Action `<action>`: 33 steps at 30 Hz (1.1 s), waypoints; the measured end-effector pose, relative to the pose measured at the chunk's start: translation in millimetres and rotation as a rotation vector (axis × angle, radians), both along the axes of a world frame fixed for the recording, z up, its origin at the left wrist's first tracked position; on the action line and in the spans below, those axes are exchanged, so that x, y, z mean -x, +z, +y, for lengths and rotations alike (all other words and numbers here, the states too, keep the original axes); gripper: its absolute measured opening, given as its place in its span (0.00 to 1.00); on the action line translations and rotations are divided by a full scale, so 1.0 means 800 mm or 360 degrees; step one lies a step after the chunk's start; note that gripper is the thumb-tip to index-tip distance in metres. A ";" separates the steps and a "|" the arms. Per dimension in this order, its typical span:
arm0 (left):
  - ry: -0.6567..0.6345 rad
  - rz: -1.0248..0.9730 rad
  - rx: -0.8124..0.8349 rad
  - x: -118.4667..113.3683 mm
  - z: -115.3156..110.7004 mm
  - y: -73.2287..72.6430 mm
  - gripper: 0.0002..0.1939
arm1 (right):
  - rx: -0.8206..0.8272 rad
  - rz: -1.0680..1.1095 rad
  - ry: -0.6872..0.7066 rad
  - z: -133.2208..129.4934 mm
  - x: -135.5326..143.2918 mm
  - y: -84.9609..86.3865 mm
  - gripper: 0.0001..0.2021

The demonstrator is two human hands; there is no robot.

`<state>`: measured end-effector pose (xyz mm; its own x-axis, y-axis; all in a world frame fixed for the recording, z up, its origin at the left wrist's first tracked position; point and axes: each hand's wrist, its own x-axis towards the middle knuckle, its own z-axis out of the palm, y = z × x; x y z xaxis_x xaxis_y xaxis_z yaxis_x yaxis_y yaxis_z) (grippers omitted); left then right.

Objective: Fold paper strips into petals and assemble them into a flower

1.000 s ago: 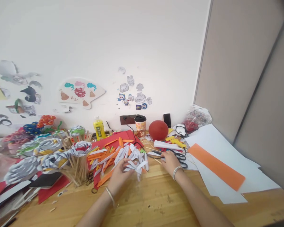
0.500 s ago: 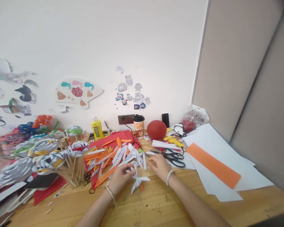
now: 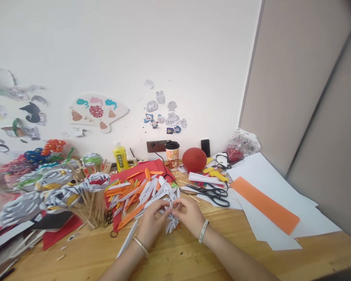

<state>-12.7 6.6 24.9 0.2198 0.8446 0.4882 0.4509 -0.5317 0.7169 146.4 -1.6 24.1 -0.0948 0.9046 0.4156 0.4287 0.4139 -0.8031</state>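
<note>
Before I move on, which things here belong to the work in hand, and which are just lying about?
Likely part of the work:
white folded-paper piece, pinched by left hand and right hand
loose folded paper strips

Likely just lying about:
yellow bottle
lidded cup
red round object
fan-shaped cutout on the wall

Left grip (image 3: 152, 221) and right grip (image 3: 190, 215) make two, with one bracelet (image 3: 204, 231) behind each. Beyond them: one pair of black scissors (image 3: 205, 192), one yellow glue gun (image 3: 218, 175), one red ball (image 3: 194, 160), one lidded cup (image 3: 172, 158), one yellow bottle (image 3: 121, 157). Rightward: one orange strip (image 3: 265, 205). Folded paper pieces (image 3: 152, 191) overlap uncountably.
</note>
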 end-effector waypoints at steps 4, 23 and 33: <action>-0.0043 0.0005 -0.0219 -0.004 -0.008 0.005 0.08 | -0.0208 -0.0097 -0.0083 -0.005 0.004 -0.003 0.07; -0.0009 0.0165 -0.0737 -0.002 -0.022 0.007 0.06 | -0.0884 -0.0230 -0.0071 -0.009 0.002 -0.011 0.03; -0.0157 0.0269 -0.0702 0.005 -0.027 0.012 0.07 | -0.0918 -0.0250 0.0070 -0.005 -0.002 -0.010 0.04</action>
<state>-17.0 -15.1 34.3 0.3954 0.5363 0.7457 0.4738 -0.8146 0.3347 148.3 -5.6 16.3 -0.2269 0.5311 0.8163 0.4969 0.7841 -0.3720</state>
